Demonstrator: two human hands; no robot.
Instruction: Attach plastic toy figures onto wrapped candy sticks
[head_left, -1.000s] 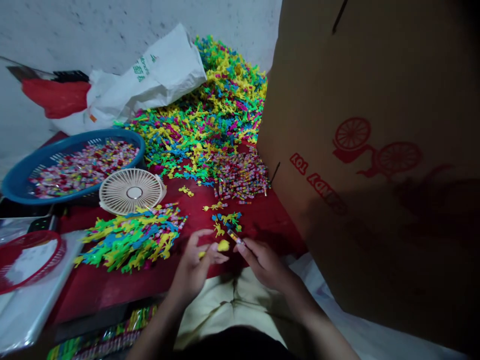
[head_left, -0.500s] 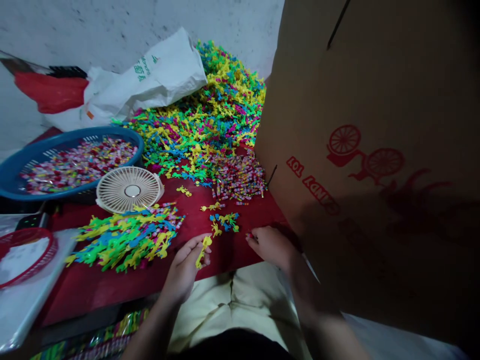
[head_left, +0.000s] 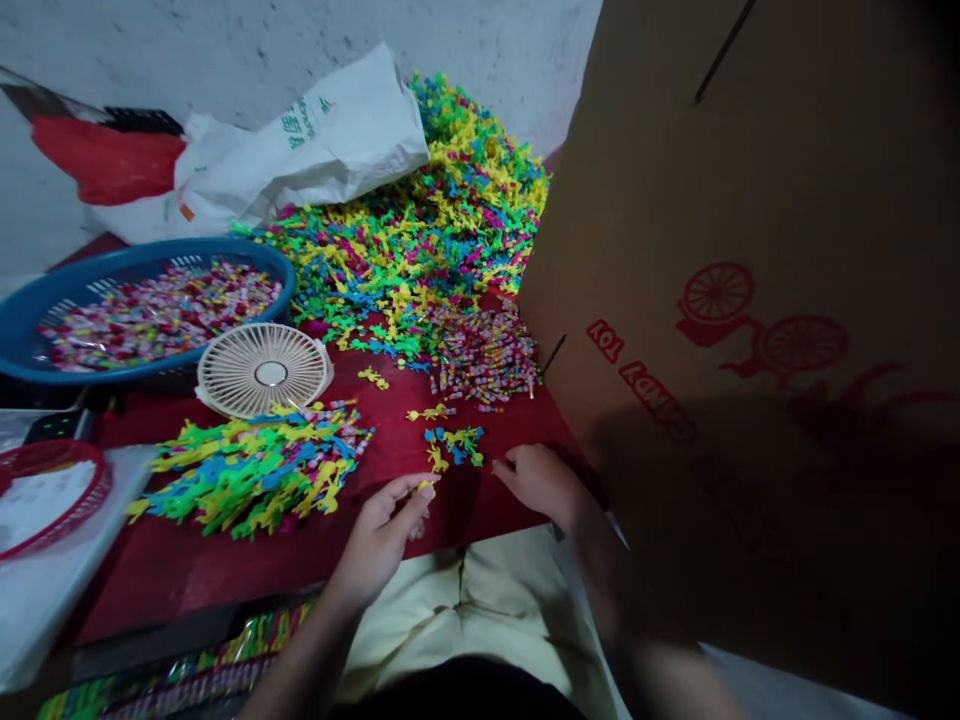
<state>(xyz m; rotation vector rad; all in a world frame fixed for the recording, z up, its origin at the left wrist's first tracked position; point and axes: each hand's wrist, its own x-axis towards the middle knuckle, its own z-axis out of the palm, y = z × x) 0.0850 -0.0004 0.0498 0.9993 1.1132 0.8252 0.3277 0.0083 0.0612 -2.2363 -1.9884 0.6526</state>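
My left hand (head_left: 382, 535) pinches a small yellow plastic figure (head_left: 426, 487) at its fingertips, most of it hidden by the fingers. My right hand (head_left: 536, 485) rests on the red table (head_left: 225, 575), its fingers drawn together; anything in them is hidden. Between the hands lies a small group of blue and yellow figures (head_left: 454, 447). Farther off are a pile of wrapped candy sticks (head_left: 486, 355) and a large heap of multicoloured plastic figures (head_left: 405, 250). A bundle of figures joined to candy sticks (head_left: 251, 475) lies to the left of my left hand.
A cardboard carton printed "CANDY TOY" (head_left: 750, 300) stands along the right side. On the left are a blue basket of wrapped candies (head_left: 142, 270), a white desk fan (head_left: 262, 370) and a red basket (head_left: 45, 495). A white sack (head_left: 315, 145) leans against the wall.
My left hand has turned its fingertips forward, and less of the yellow figure shows. My right hand has barely moved. The whole view has shifted slightly.
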